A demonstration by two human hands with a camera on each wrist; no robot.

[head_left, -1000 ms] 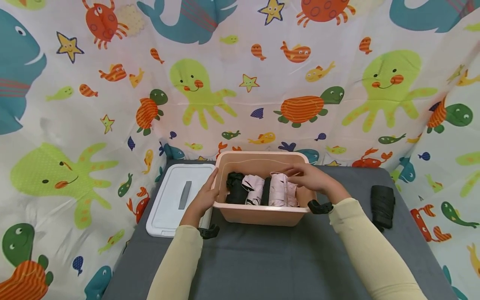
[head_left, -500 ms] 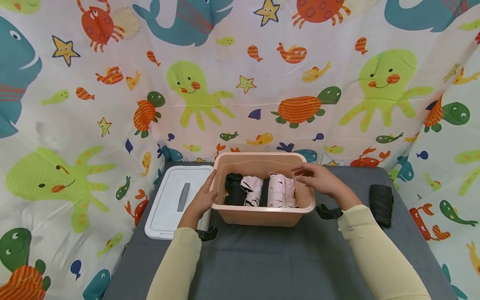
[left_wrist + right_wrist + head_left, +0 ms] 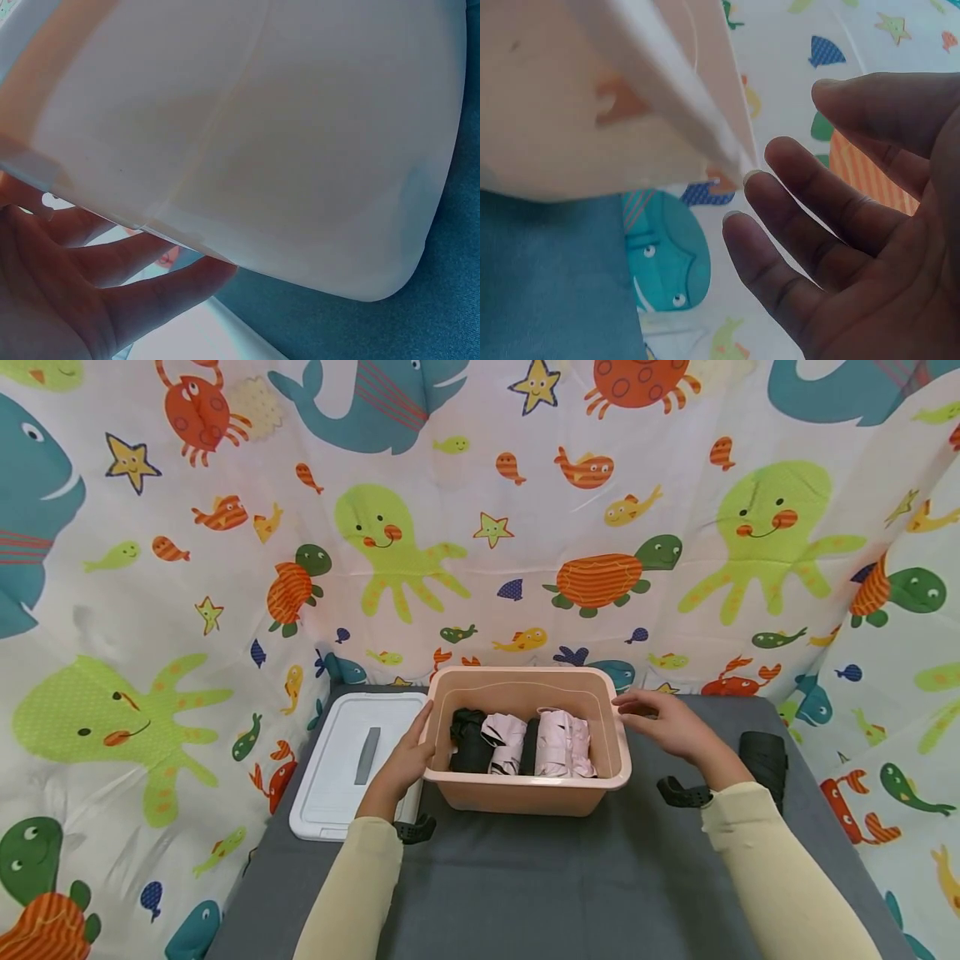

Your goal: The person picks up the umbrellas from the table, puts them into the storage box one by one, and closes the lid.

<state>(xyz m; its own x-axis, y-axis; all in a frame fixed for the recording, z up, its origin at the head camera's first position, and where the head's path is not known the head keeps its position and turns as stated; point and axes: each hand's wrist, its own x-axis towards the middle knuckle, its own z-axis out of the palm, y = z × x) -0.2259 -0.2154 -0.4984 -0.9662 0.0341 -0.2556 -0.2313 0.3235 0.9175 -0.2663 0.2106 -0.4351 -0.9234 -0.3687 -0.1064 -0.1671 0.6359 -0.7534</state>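
A peach plastic bin (image 3: pixel 525 782) stands on the grey-covered table. Inside it, several rolled fabric bundles lie side by side: a black roll (image 3: pixel 473 747), a pink-and-black roll (image 3: pixel 506 743), a narrow dark one (image 3: pixel 529 747) and pink rolls (image 3: pixel 556 743) at the right. My left hand (image 3: pixel 401 764) rests against the bin's left side; in the left wrist view its extended fingers (image 3: pixel 165 292) touch the plastic. Beside the bin's right rim is my right hand (image 3: pixel 671 727), holding nothing. Its fingers (image 3: pixel 817 195) are loosely bent, and the fingertips lie close to the rim; contact is unclear.
A white lid (image 3: pixel 322 785) with a grey handle (image 3: pixel 367 756) lies left of the bin, partly under my left arm. Another black roll (image 3: pixel 762 756) lies at the table's right, partly behind my right forearm. A sea-animal curtain (image 3: pixel 480 585) hangs behind and at both sides.
My right hand has moved right, from over the pink rolls inside the bin to outside its right rim. The left hand has stayed at the bin's left side.
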